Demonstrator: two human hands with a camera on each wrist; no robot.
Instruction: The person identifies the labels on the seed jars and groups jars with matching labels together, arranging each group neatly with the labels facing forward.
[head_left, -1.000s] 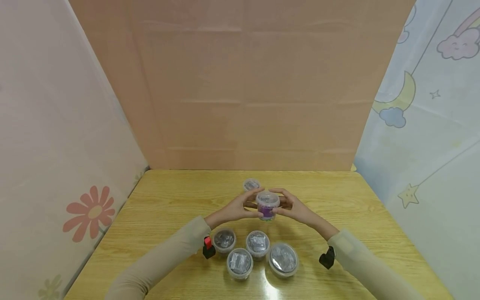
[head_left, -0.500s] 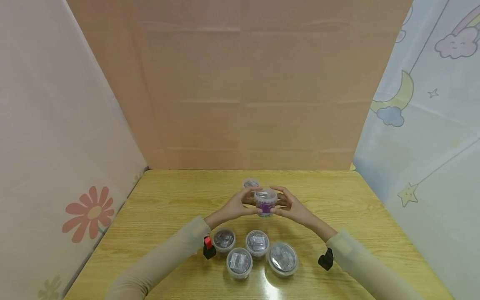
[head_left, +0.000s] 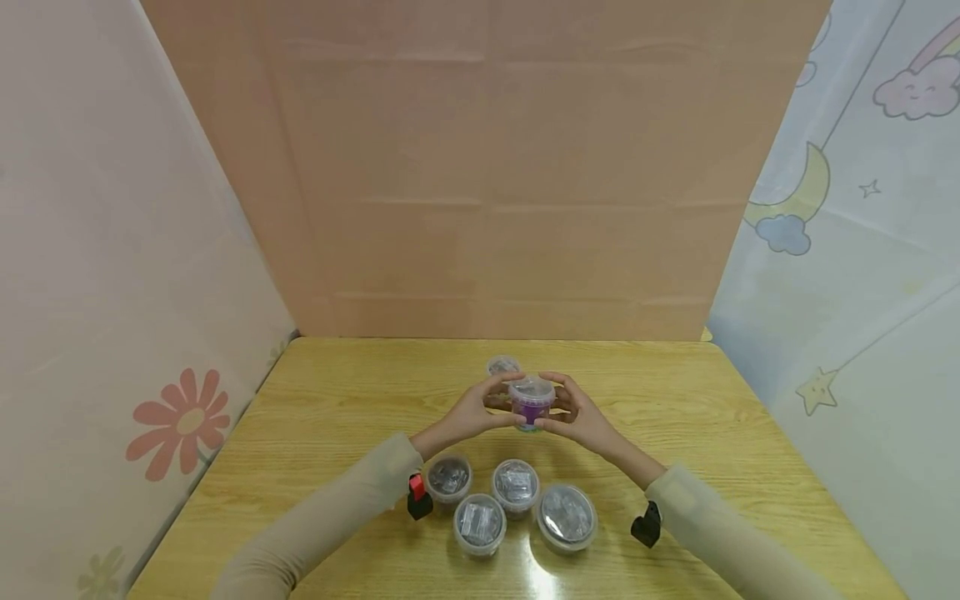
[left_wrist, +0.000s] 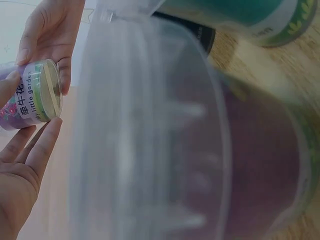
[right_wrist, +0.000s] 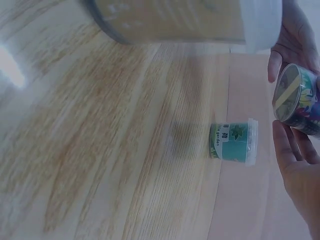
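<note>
In the head view, a small clear plastic tub (head_left: 532, 403) with a purple label and a lid is held upright above the table. My left hand (head_left: 471, 413) grips its left side between thumb and fingers. On the opposite side my right hand (head_left: 591, 423) grips it the same way. The left wrist view shows "My little garden" printed on the label of this tub (left_wrist: 37, 95), and its base faces that camera. Both thumbs lie on the near side, and the other fingers are partly hidden behind it.
Behind the held tub stands another lidded tub (head_left: 501, 364); the right wrist view shows its green label (right_wrist: 235, 141). Nearer me, several lidded tubs (head_left: 480, 527) stand close together, including a wider one (head_left: 567, 518) on the right. A wooden table (head_left: 337, 375) lies beneath, with cloth-covered walls around it.
Both hands have lifted the tub slightly and shifted it a little left. The right wrist has moved slightly inward. The tubs on the table stay put.
</note>
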